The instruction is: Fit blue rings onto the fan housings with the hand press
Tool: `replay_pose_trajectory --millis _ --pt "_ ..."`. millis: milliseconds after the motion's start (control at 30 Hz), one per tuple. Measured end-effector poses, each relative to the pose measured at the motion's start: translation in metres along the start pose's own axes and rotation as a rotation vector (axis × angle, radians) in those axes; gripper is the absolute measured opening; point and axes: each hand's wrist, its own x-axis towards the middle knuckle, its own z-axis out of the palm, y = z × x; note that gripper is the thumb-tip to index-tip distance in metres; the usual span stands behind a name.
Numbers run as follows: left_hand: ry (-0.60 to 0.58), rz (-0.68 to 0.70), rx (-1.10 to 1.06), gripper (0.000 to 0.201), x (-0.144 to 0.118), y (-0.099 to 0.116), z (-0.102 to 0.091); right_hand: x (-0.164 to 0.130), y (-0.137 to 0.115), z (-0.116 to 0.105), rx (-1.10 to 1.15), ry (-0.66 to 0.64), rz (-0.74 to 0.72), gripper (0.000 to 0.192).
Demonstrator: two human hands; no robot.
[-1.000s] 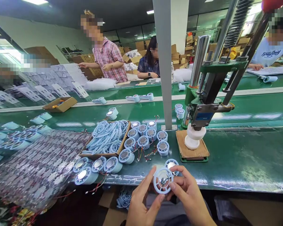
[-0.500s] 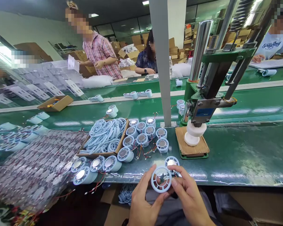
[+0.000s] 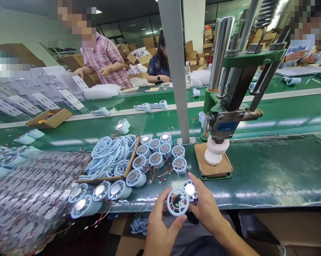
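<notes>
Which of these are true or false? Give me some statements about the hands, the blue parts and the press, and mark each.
1. Both hands, left hand and right hand, hold a round blue grille. True.
2. The cardboard tray holds red rings. False: light blue rings.
3. The press stands right of the grey post. True.
4. The white press head sits on bare belt. False: on a cardboard pad.

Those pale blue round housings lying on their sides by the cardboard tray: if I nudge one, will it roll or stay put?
The round housings lie on their curved walls on the smooth green bench, so a nudge would probably roll them. Their thin red wires trail loose and might drag or snag, slowing the roll. They look like hollow plastic, so likely light.
</notes>
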Motion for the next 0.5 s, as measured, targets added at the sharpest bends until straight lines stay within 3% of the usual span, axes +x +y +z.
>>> replay_pose_trajectory --millis 133,233,500 --pt "-0.096 0.101 0.124 0.049 0.011 0.0 0.023 -0.011 0.002 0.001 -0.003 0.086 -0.06 0.088" --pt "-0.132 0.102 0.165 0.046 0.015 0.002 0.037 -0.013 0.001 0.002 -0.025 0.135 -0.035 0.091" --pt "-0.108 0.118 0.253 0.048 0.007 -0.006 0.049 -0.01 -0.005 0.001 -0.13 0.214 -0.105 0.096"
